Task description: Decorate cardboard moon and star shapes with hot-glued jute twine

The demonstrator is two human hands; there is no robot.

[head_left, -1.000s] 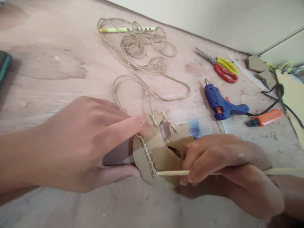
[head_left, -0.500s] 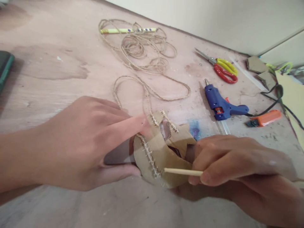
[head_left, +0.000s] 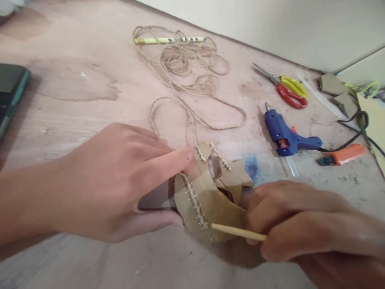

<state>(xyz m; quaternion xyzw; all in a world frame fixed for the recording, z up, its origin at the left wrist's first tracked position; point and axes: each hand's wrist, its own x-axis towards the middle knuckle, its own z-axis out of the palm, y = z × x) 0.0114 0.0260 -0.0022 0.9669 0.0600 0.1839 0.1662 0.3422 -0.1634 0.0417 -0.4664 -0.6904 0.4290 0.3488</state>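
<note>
A brown cardboard cutout [head_left: 192, 186] with pointed star-like tips and openings lies on the table before me. Twine strips [head_left: 197, 208] run along parts of it, with thin glue-like strands around them. My left hand [head_left: 120, 184] grips the cutout, its index finger pressed on top and its thumb at the near left edge. Pinched in my right hand [head_left: 300, 220] is a thin wooden stick [head_left: 237, 231], its tip at the lower end of the longest twine strip. Loose twine [head_left: 245, 120] leads from the cutout toward a tangle farther back.
A yellow pencil-like stick [head_left: 156, 41] lies in the twine tangle. To the right are scissors [head_left: 291, 92], a blue glue gun [head_left: 281, 132] with a black cord, an orange cutter [head_left: 345, 154] and cardboard scraps [head_left: 332, 84]. A phone [head_left: 12, 96] sits at the left edge.
The stick's tip has moved down to the end of the twine strip, and my right hand has shifted right and slightly lower. The whole view has slid a little; my left hand keeps its hold.
</note>
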